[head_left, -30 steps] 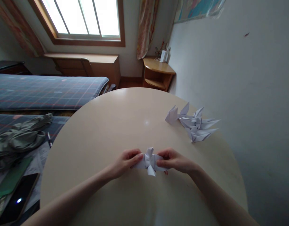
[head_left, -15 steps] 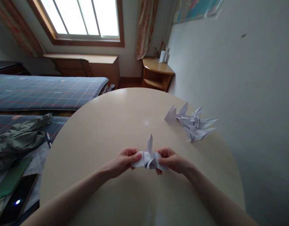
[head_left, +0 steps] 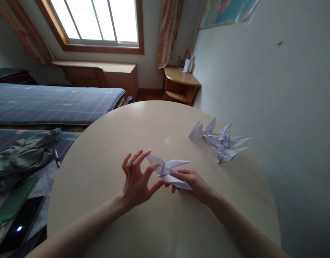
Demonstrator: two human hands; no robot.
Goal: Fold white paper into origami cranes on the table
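A white folded paper crane (head_left: 169,170) is held above the round beige table (head_left: 122,143), just in front of me. My right hand (head_left: 190,181) grips it from below, fingers closed on its body. My left hand (head_left: 136,179) is beside it with fingers spread; the thumb and forefinger tips touch the crane's left side. The crane's pointed wings stick out to the left and right.
Several finished white paper cranes (head_left: 221,141) lie in a pile at the table's right side near the wall. Left of the table is a bed with a green garment (head_left: 22,157), a pen (head_left: 56,157) and a dark phone (head_left: 17,229).
My left hand has let go its pinch and spread its fingers. The crane has been turned and lifted a little, its wings now spread sideways, held by my right hand.
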